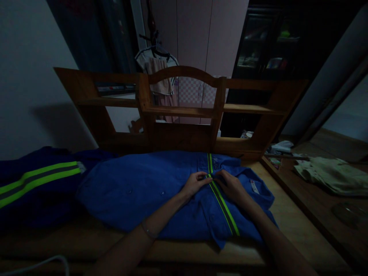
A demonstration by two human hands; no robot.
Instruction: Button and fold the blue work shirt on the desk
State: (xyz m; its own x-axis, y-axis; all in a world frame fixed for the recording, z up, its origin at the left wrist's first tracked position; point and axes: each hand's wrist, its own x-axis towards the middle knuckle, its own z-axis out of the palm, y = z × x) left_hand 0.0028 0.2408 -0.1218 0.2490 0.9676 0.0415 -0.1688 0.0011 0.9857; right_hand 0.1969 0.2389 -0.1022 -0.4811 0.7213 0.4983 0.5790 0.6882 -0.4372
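In the head view, a blue fabric jacket with a yellow-and-grey reflective stripe [138,191] lies spread on a pale wooden tabletop [290,214], collar to the right. The left hand [197,182] and right hand [231,184] pinch its front edge at the stripe, fingertips near each other. A dark-blue garment with yellow-and-grey bands [37,211] lies at the left.

**Clearance around the fingers**

Beyond the fingers [201,175], passage is blocked by the wooden shelf unit [181,111], save through its openings. To their left, low movement is obstructed by the dark striped garment [54,195]. Free room is found above the blue jacket [161,176], over the tabletop [290,214] to their right, and on their near side, between the forearms [163,214].
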